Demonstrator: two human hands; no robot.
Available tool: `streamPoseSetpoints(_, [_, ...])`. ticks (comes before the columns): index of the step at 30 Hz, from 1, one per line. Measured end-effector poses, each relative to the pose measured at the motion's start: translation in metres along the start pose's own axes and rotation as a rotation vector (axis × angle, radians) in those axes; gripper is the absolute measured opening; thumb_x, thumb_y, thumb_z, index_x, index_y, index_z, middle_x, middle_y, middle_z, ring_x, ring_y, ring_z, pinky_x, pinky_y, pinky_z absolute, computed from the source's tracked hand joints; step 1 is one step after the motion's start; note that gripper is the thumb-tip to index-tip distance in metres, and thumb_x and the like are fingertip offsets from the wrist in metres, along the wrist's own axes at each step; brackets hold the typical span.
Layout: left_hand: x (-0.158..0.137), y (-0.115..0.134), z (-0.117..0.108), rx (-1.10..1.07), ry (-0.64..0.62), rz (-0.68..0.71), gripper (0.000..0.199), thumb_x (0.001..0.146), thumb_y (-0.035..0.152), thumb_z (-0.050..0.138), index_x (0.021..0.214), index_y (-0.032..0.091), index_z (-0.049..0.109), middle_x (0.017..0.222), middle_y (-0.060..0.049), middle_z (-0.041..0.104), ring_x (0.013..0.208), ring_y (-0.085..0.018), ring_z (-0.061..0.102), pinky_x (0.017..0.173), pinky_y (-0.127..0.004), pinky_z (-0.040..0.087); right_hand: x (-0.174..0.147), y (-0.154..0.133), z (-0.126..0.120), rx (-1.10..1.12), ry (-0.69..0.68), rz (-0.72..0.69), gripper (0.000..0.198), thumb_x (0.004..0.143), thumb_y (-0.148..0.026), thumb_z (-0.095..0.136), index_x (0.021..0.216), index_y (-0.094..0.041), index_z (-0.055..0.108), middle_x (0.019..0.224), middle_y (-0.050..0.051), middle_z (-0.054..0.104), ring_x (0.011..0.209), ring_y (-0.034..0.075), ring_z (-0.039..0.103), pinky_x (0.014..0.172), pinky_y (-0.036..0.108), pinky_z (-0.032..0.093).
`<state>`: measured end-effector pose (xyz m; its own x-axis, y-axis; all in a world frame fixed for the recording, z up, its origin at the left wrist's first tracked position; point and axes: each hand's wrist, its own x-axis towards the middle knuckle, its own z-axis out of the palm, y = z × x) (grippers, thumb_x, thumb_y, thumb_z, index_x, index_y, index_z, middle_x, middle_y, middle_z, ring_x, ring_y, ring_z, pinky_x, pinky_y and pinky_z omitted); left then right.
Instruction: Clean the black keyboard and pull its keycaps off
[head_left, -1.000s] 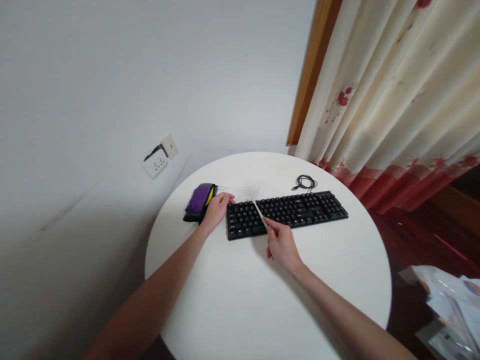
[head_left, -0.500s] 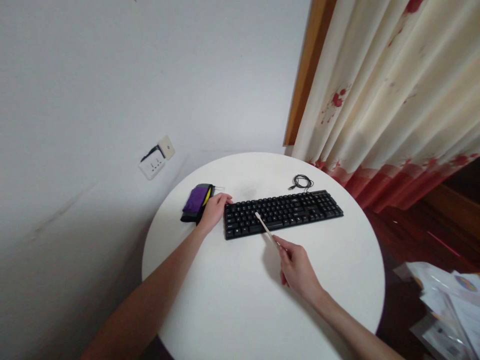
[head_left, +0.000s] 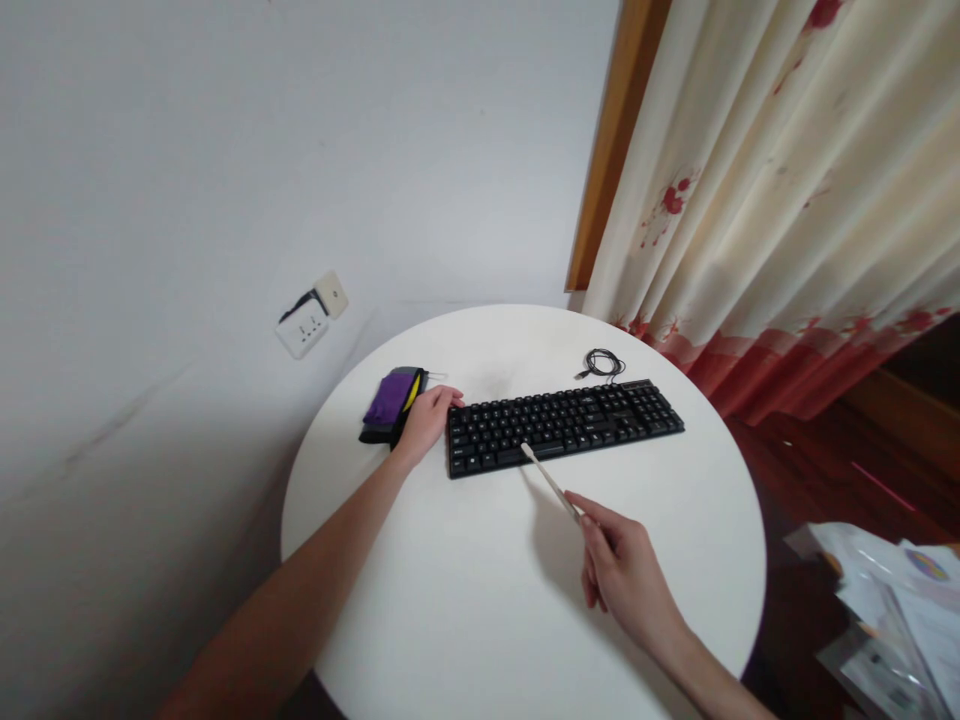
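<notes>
A black computer keyboard [head_left: 592, 425] lies slightly aslant on the round white table [head_left: 457, 580]. At its left end, my left hand [head_left: 426, 418] holds the edge near the far corner, fingertips partly hidden. My right hand [head_left: 621, 565] is closed around the handle of a slim white toothbrush [head_left: 553, 487]. The brush head points away from me and is over the near row of keys, around the space bar; whether it touches them I cannot tell. Coiled behind the keyboard's right end is its black USB cable [head_left: 602, 363].
Left of my left hand lies a small pile of folded cloths [head_left: 390, 400], purple on top with dark and yellow below. A wall socket [head_left: 302, 328] is beyond the table. A patterned curtain [head_left: 750, 230] hangs at right, with plastic packages [head_left: 885, 600] below.
My right hand and the toothbrush have moved toward me and a little right, from the middle keys to the near row. My left hand stays at the keyboard's left end.
</notes>
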<state>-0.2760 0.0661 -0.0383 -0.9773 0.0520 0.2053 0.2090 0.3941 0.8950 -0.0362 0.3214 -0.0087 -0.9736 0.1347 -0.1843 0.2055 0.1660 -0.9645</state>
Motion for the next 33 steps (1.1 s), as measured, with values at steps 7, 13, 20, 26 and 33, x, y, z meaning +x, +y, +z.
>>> streamPoseSetpoints(7, [-0.001, 0.001, 0.0, 0.002, -0.003, 0.0, 0.033, 0.09, 0.041, 0.045, 0.088, 0.017, 0.068, 0.082, -0.006, 0.074, 0.085, -0.023, 0.068, 0.081, -0.033, 0.048, 0.061, -0.018, 0.01, 0.048, 0.078, -0.118, 0.063, 0.089, -0.051, 0.045, 0.13, -0.005, 0.06, 0.044, -0.007, 0.045, 0.032, 0.013, 0.049, 0.031, 0.021, 0.035])
streamPoseSetpoints(13, [0.001, -0.002, -0.001, -0.01, -0.01, 0.001, 0.038, 0.09, 0.046, 0.045, 0.089, 0.017, 0.068, 0.081, -0.008, 0.074, 0.083, -0.023, 0.068, 0.078, -0.034, 0.049, 0.108, -0.021, 0.035, -0.097, 0.047, -0.211, 0.054, 0.091, -0.038, 0.039, 0.126, -0.004, 0.063, 0.041, -0.004, 0.052, 0.031, 0.014, 0.052, 0.038, 0.022, 0.042])
streamPoseSetpoints(20, [0.001, -0.001, -0.001, -0.018, -0.012, 0.003, 0.036, 0.09, 0.044, 0.045, 0.087, 0.017, 0.068, 0.081, -0.007, 0.074, 0.082, -0.023, 0.068, 0.078, -0.034, 0.049, 0.105, -0.011, 0.019, -0.219, 0.052, -0.216, 0.051, 0.092, -0.035, 0.038, 0.122, -0.006, 0.067, 0.047, -0.001, 0.059, 0.032, 0.014, 0.056, 0.039, 0.022, 0.044])
streamPoseSetpoints(26, [-0.001, 0.001, -0.001, 0.009, -0.013, 0.007, 0.032, 0.089, 0.041, 0.047, 0.087, 0.017, 0.069, 0.082, -0.006, 0.074, 0.085, -0.023, 0.068, 0.08, -0.034, 0.048, 0.082, -0.004, 0.003, -0.208, 0.062, -0.16, 0.053, 0.092, -0.04, 0.039, 0.125, -0.007, 0.065, 0.045, -0.002, 0.057, 0.032, 0.015, 0.055, 0.035, 0.022, 0.04])
streamPoseSetpoints(33, [-0.002, 0.006, -0.002, 0.02, -0.008, -0.006, 0.032, 0.089, 0.039, 0.045, 0.086, 0.018, 0.069, 0.081, -0.006, 0.074, 0.085, -0.024, 0.067, 0.082, -0.034, 0.048, 0.055, -0.004, 0.011, -0.13, 0.002, -0.093, 0.057, 0.093, -0.04, 0.038, 0.133, -0.006, 0.06, 0.04, -0.005, 0.049, 0.031, 0.016, 0.055, 0.032, 0.021, 0.038])
